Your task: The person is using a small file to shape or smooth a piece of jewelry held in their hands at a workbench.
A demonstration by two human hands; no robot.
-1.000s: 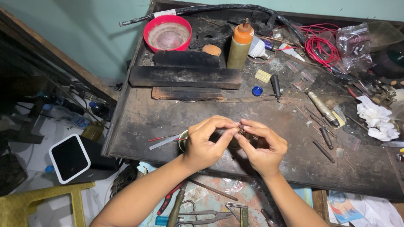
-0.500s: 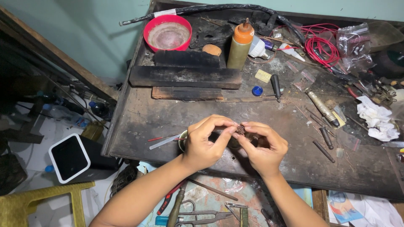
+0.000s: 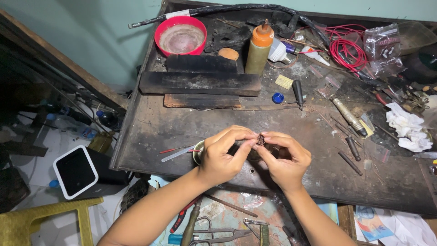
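At 6 o'clock, below the bench edge, pliers (image 3: 218,234) and other hand tools lie in a tray. At 8 o'clock a white box with a dark face (image 3: 76,171) stands on the floor, with a yellow stool (image 3: 41,223) at 7 o'clock.

Both forearms rise from the lower edge and meet at centre, above the front part of the bench (image 3: 150,132). The left hand (image 3: 223,157) and the right hand (image 3: 284,159) have their fingertips pressed together on one small dark ridged part (image 3: 260,139), pinched between thumb and forefinger of each hand. The part is held clear of the bench surface, just above the centre of the frame.

A small cup (image 3: 198,152) sits partly hidden behind the left hand at 9 o'clock of the hands; thin red-tipped sticks (image 3: 180,150) lie beside it.

At 3 o'clock, dark rods (image 3: 353,148) and a metal handpiece (image 3: 348,116) lie on the bench, with crumpled white tissue (image 3: 409,127) beyond.

At 12 o'clock, long black blocks (image 3: 200,84) lie crosswise. A blue cap (image 3: 278,97) and a black-handled awl (image 3: 298,91) lie just right of them.

Farthest back: a red bowl (image 3: 181,35) at 11 o'clock, an orange-capped bottle (image 3: 259,48) at 12, red wire (image 3: 348,50) at 1, and a black cable (image 3: 236,9) along the rear edge.
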